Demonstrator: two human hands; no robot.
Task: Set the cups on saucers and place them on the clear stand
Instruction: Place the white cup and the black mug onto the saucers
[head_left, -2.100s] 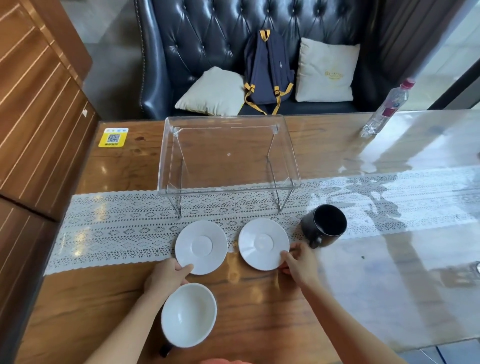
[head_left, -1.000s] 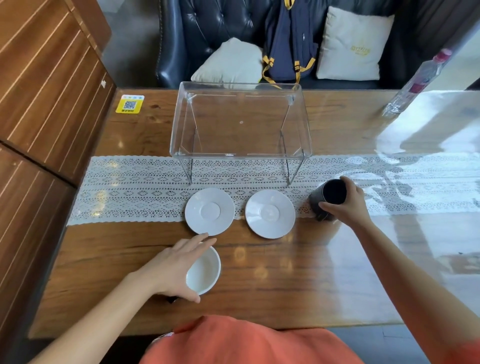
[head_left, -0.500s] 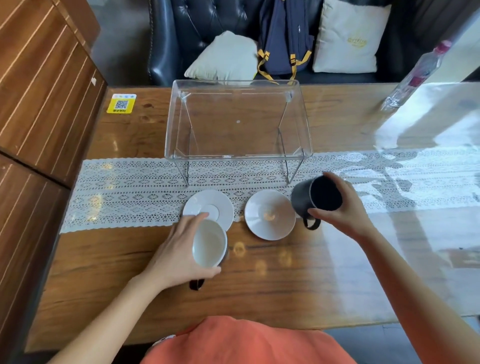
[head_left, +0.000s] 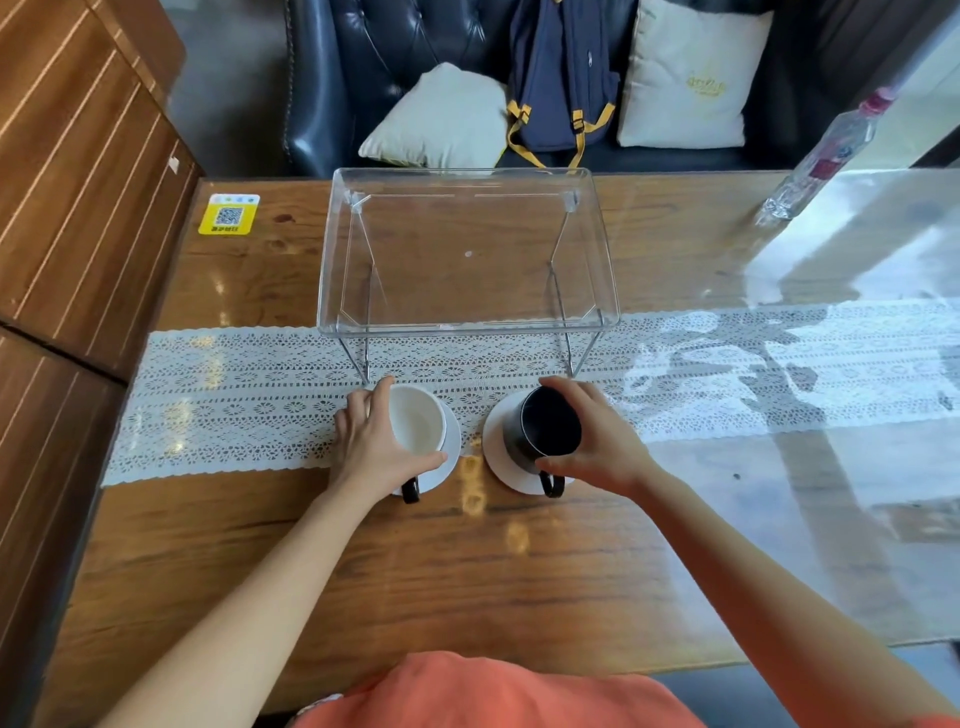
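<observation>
A: Where are the cups?

B: The white cup (head_left: 418, 420) sits on the left saucer (head_left: 451, 457). The black cup (head_left: 548, 427) is over the right saucer (head_left: 501, 462), but I cannot tell if it sits flat or is held just above. Both saucers lie at the near edge of the lace runner (head_left: 234, 395).

A: What are the hands doing?

B: The left hand (head_left: 371, 447) wraps around the white cup from its 9 o'clock side, thumb on the near rim and fingers on the far rim. It is holding the cup. The right hand (head_left: 597, 441) wraps around the black cup from its 3 o'clock side and holds it the same way.

A: Which way do the handles point?

B: Both dark handles stick out at 6 o'clock, toward the person.

A: Where is the clear stand?

B: The clear stand (head_left: 467, 322) is at 12 o'clock from the cups, just behind them. Its front legs stand on the runner, near the far rims of the saucers. Nothing is on top of it.

A: What else is on the wooden table (head_left: 467, 571)?

B: A yellow sticker (head_left: 228, 214) at 10 o'clock from the stand, and a water bottle (head_left: 821, 161) far off at 2 o'clock. Behind the table are a dark sofa (head_left: 374, 62), two pillows (head_left: 441, 119) and a blue backpack (head_left: 561, 73).
</observation>
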